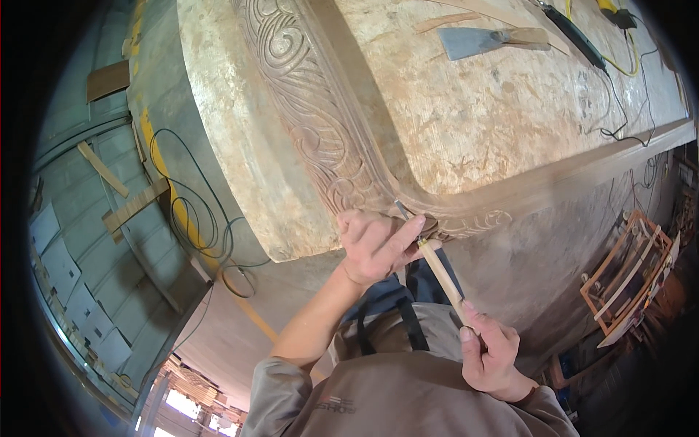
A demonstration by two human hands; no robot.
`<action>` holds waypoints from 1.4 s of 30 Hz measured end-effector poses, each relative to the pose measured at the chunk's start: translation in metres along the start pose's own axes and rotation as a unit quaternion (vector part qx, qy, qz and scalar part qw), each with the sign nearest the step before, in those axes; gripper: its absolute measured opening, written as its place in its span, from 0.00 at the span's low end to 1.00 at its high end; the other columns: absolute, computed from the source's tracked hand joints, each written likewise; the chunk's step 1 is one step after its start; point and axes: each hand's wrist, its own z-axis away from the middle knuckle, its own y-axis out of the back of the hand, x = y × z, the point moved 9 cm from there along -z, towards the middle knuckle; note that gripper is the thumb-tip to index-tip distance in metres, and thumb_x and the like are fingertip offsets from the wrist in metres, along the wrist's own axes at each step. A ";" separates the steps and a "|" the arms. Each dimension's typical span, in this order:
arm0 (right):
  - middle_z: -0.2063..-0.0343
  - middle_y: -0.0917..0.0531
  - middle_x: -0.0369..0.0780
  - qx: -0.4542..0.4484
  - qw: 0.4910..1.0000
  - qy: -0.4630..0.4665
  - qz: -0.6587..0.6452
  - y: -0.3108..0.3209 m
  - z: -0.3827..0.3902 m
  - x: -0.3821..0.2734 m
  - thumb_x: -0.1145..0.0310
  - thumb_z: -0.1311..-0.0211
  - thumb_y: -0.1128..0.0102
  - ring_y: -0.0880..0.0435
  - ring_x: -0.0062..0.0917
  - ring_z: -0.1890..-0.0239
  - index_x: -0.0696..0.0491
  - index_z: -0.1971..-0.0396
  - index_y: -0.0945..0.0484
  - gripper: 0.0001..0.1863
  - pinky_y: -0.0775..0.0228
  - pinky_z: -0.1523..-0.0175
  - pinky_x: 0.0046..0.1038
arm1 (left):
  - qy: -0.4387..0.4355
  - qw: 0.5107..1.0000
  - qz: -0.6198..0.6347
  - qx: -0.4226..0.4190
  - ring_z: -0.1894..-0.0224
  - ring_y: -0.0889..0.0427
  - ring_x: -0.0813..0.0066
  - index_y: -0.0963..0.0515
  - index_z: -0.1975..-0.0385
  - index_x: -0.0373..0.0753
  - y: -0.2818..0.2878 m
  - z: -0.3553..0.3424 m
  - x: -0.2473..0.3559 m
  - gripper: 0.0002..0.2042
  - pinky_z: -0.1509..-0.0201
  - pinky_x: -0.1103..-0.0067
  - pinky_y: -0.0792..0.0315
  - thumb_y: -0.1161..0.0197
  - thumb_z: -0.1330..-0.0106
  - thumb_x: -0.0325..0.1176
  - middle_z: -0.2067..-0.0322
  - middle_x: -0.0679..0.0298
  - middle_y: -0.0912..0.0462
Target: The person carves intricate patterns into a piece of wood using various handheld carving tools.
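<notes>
a: nearest, what's the right hand [489, 351] doing?

b: at five o'clock, fist clamped on the wooden handle of a carving chisel [434, 261].

a: and the left hand [377, 244]?

b: at centre, fingers pinched on the chisel's shaft, its tip touching the carved wooden frame [320, 131].

a: further off?

b: a scraper [488, 40] on the workbench [510, 109] at one o'clock, with a black tool [575, 36] just past it.

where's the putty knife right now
In the head view the putty knife lies flat on the workbench, upper right, beyond the carved wooden strip.
</notes>
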 end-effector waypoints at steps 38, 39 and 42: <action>0.73 0.20 0.36 0.264 0.867 -0.272 -0.324 -0.138 0.037 -0.048 0.74 0.23 0.46 0.31 0.11 0.79 0.55 0.30 0.32 0.24 0.40 0.74 0.15 | -0.120 0.945 0.154 -0.264 0.66 0.27 0.70 0.19 0.41 0.46 0.016 -0.029 -0.034 0.28 0.57 0.71 0.39 0.24 0.43 0.41 0.69 0.69 0.27; 0.73 0.21 0.35 0.263 0.867 -0.272 -0.324 -0.139 0.037 -0.048 0.74 0.23 0.47 0.31 0.11 0.78 0.55 0.29 0.32 0.24 0.40 0.74 0.15 | -0.055 0.954 0.174 -0.238 0.59 0.25 0.64 0.20 0.40 0.43 0.022 -0.040 -0.046 0.30 0.50 0.67 0.36 0.24 0.44 0.43 0.64 0.65 0.25; 0.71 0.20 0.34 0.268 0.852 -0.295 -0.340 -0.139 0.031 -0.050 0.75 0.25 0.46 0.28 0.12 0.75 0.55 0.30 0.31 0.25 0.34 0.69 0.17 | -0.011 0.974 0.131 -0.182 0.36 0.29 0.44 0.18 0.45 0.38 0.027 -0.096 -0.048 0.32 0.29 0.49 0.43 0.23 0.45 0.53 0.48 0.55 0.24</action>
